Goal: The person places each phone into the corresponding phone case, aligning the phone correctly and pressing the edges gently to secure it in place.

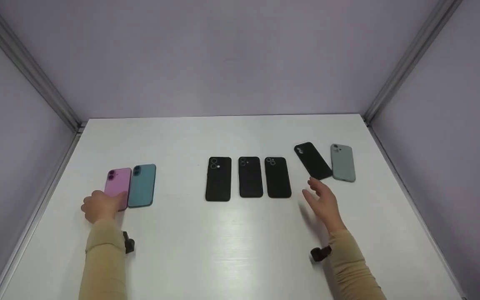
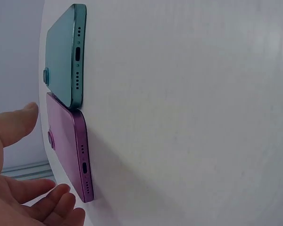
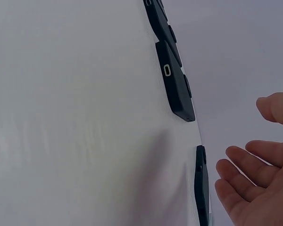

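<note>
A person's left hand point(image 1: 102, 205) straddles the lower end of a pink phone point(image 1: 118, 181) at the left of a white table point(image 1: 181, 250), thumb toward one long edge and fingers toward the other, a spread that seems suited to the phone's width. The hand is loosely parted rather than clenched; the left wrist view shows no pinch, though whether skin meets the phone cannot be told. The pink phone lies flat on the tabletop, just beside a blue-green phone point(image 1: 142, 185), the two angled nearly alike, likely set as a pair. At the center, a left black phone point(image 1: 218, 179), a middle black phone point(image 1: 251, 177) and a right black phone point(image 1: 278, 177) form a near-level row with narrow gaps, an arrangement that looks deliberate. All the phones lie back up, camera ends away from the wearer, which leaves their lenses in plain sight. To the right, a slanted black phone point(image 1: 313, 161) leans its lower end toward a pale green phone point(image 1: 343, 162), breaking the row's order. Near that lower end, the right hand point(image 1: 324, 204) holds nothing, fingers and thumb apart; its shadow on the tabletop suggests it is raised clear of the surface.
</note>
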A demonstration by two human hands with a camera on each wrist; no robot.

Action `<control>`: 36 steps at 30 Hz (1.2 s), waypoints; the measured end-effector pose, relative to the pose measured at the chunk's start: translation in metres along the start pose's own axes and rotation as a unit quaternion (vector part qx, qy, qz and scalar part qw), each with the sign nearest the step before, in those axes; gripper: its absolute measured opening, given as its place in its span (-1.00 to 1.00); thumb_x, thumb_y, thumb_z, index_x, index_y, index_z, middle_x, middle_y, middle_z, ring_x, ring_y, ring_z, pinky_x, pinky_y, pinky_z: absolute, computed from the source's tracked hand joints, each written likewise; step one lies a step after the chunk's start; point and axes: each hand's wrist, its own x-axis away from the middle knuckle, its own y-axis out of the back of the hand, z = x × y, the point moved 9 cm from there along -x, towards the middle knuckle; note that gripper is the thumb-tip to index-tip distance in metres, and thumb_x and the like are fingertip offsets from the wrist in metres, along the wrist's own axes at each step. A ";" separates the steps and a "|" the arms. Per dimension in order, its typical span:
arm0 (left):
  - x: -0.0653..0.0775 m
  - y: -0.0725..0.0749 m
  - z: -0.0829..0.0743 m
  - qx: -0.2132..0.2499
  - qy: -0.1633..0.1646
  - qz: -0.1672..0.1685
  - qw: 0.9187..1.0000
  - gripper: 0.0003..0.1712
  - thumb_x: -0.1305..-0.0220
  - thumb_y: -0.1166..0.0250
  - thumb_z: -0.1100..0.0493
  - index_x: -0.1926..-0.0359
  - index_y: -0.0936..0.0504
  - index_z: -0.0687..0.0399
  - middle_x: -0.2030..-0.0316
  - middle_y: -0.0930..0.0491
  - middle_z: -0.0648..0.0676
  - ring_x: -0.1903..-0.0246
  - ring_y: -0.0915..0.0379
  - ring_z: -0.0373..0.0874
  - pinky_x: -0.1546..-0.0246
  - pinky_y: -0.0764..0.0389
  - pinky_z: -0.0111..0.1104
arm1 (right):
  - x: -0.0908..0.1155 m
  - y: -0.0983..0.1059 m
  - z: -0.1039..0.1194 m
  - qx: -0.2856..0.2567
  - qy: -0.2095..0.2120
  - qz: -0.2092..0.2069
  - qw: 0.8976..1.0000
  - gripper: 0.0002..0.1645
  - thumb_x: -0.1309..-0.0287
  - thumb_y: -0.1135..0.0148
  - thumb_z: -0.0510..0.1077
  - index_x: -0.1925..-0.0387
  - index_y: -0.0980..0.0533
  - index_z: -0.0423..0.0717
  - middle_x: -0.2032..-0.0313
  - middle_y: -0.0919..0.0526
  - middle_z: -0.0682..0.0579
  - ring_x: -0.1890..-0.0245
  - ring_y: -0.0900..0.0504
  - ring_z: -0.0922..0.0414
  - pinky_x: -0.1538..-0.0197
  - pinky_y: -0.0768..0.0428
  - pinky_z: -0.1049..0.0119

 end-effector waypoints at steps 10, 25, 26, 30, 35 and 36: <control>-0.001 -0.005 0.004 -0.023 -0.003 0.003 1.000 -0.11 -0.23 -0.26 -0.21 -0.02 -0.37 0.68 0.09 -0.32 0.57 0.04 -0.23 0.39 0.10 -0.42 0.11 | 0.000 0.003 -0.003 0.002 -0.014 0.005 1.000 -0.36 -0.35 -0.22 -0.17 -0.33 -0.30 -0.41 -0.24 -0.45 -0.33 -0.25 -0.42 -0.20 -0.32 -0.33 0.01; -0.003 -0.004 0.004 -0.033 0.032 0.028 0.999 -0.12 -0.16 -0.33 -0.19 -0.07 -0.39 0.62 0.05 -0.40 0.52 0.01 -0.26 0.37 0.03 -0.41 0.10 | -0.002 0.010 -0.007 0.012 -0.006 -0.011 1.000 -0.39 -0.34 -0.22 -0.21 -0.31 -0.32 -0.43 -0.21 -0.47 -0.36 -0.21 -0.45 -0.24 -0.29 -0.36 -0.05; -0.004 -0.004 0.005 -0.033 0.034 0.031 0.998 -0.12 -0.15 -0.34 -0.19 -0.07 -0.39 0.62 0.06 -0.41 0.51 0.03 -0.26 0.35 0.04 -0.41 0.09 | -0.002 0.011 -0.008 0.012 -0.008 -0.013 1.000 -0.39 -0.33 -0.22 -0.21 -0.31 -0.32 -0.43 -0.21 -0.47 -0.36 -0.21 -0.45 -0.24 -0.29 -0.36 -0.05; -0.006 -0.003 0.007 -0.035 0.042 0.036 0.998 -0.12 -0.13 -0.36 -0.19 -0.05 -0.39 0.59 0.09 -0.42 0.48 0.07 -0.27 0.31 0.06 -0.41 0.07 | -0.001 0.011 -0.009 0.012 -0.015 -0.013 1.000 -0.38 -0.33 -0.22 -0.21 -0.31 -0.32 -0.43 -0.21 -0.47 -0.36 -0.21 -0.45 -0.23 -0.30 -0.36 -0.04; -0.009 -0.005 0.009 -0.013 0.048 0.044 0.998 -0.10 -0.11 -0.39 -0.19 -0.06 -0.38 0.59 0.05 -0.41 0.48 0.08 -0.27 0.31 0.05 -0.39 0.07 | -0.002 0.011 -0.009 0.008 -0.019 -0.016 1.000 -0.38 -0.34 -0.22 -0.19 -0.32 -0.32 -0.41 -0.22 -0.47 -0.34 -0.22 -0.45 -0.21 -0.30 -0.35 -0.02; -0.009 -0.006 0.010 -0.008 0.050 0.046 0.998 -0.09 -0.11 -0.40 -0.19 -0.08 -0.37 0.59 0.04 -0.40 0.48 0.07 -0.26 0.31 0.04 -0.38 0.08 | -0.002 0.011 -0.008 0.008 -0.019 -0.017 1.000 -0.38 -0.34 -0.22 -0.19 -0.32 -0.32 -0.41 -0.22 -0.47 -0.34 -0.23 -0.44 -0.21 -0.30 -0.35 -0.02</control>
